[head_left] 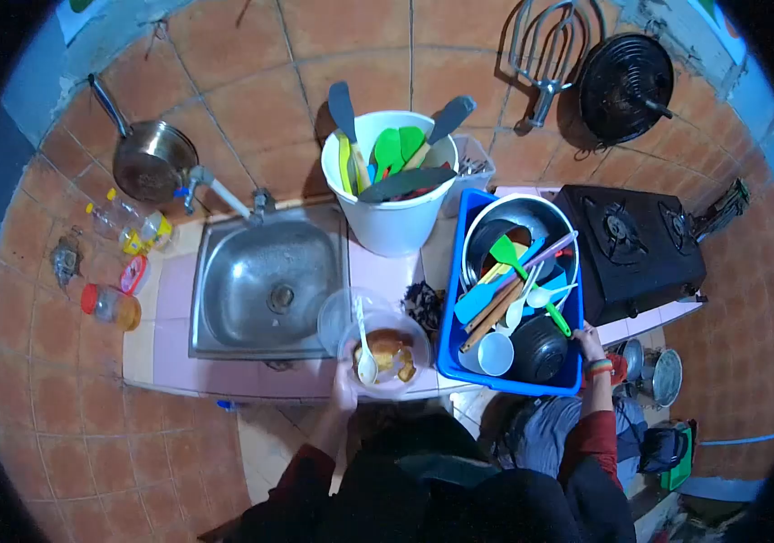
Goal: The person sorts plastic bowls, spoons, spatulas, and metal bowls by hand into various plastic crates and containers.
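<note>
My left hand [344, 391] grips the near left side of a clear plastic bowl [420, 348] at the counter's front edge. Brown and yellowish food pieces [394, 353] lie in the bowl, and a white spoon [366, 360] rests in it with its handle pointing away. A round clear lid or second container [331, 322] overlaps its far left side. My right hand [589, 342] is closed on the right rim of a blue tub [448, 355]. That tub holds a metal bowl [487, 215], a white cup [495, 354], a dark pan [539, 351] and several spatulas and spoons.
A steel sink [251, 271] lies left of the bowl. Behind stands a white bucket [391, 222] of utensils. A black gas stove [636, 262] is right of the tub. Bottles [124, 226] and a red-lidded jar [114, 306] stand left; metal pots [661, 376] sit lower right.
</note>
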`<action>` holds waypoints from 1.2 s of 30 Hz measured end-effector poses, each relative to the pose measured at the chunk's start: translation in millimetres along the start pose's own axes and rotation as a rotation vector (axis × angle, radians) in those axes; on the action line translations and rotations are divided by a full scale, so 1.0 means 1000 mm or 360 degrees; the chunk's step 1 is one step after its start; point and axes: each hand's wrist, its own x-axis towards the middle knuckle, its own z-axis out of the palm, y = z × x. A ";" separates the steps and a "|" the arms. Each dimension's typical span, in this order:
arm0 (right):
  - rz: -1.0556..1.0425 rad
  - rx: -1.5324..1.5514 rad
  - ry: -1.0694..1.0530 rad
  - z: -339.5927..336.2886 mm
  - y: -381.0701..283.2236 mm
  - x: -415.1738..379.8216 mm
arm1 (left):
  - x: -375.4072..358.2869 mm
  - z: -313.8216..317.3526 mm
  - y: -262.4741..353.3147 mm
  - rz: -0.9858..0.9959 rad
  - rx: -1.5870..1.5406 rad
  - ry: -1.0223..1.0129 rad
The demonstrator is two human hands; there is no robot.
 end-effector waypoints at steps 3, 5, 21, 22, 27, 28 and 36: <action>0.0061 0.0084 -0.0070 -0.011 0.004 0.010 | 0.024 0.018 0.005 -0.0157 -0.0067 -0.0057; 0.0056 -0.0088 -0.0141 -0.026 0.011 0.017 | 0.037 0.000 -0.008 -0.0284 0.0368 0.0071; -0.0988 -0.1174 0.0499 -0.004 -0.047 0.016 | -0.001 0.015 0.026 -0.0174 -0.0023 0.0116; -0.1008 -0.1099 0.0552 0.014 -0.071 0.010 | 0.001 0.016 0.024 -0.0195 -0.0017 0.0157; -0.1355 -0.1412 -0.0065 0.087 -0.129 0.021 | 0.013 -0.022 -0.024 -0.0015 0.0361 0.0325; -0.1436 -0.1667 -0.0171 0.096 -0.136 0.027 | 0.016 -0.025 -0.022 -0.0012 0.0365 0.0317; -0.0919 -0.2242 -0.1006 0.094 -0.162 0.046 | 0.011 -0.009 -0.010 0.0382 0.2124 0.0776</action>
